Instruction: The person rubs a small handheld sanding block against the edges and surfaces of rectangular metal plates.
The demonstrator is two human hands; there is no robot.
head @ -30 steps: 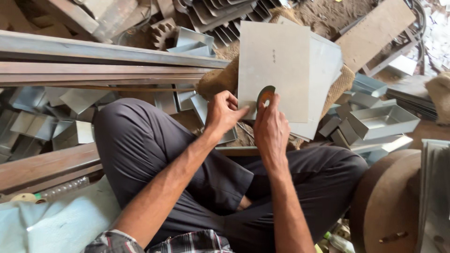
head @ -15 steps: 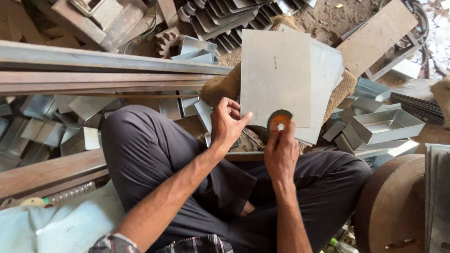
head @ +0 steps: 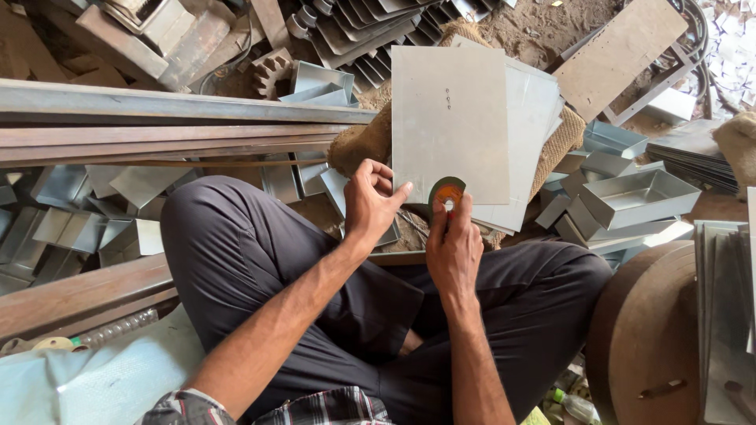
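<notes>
Seated cross-legged, a person's left hand [head: 370,201] pinches the near edge of a thin grey metal sheet [head: 449,126] at twelve o'clock on a stack of sheets [head: 535,157]. Just right, the right hand [head: 453,244] grips a small orange-centred disc [head: 446,191] (touching the sheet's lower edge). The sheet looks light, stiff and sharp-edged, best held by its borders.
</notes>
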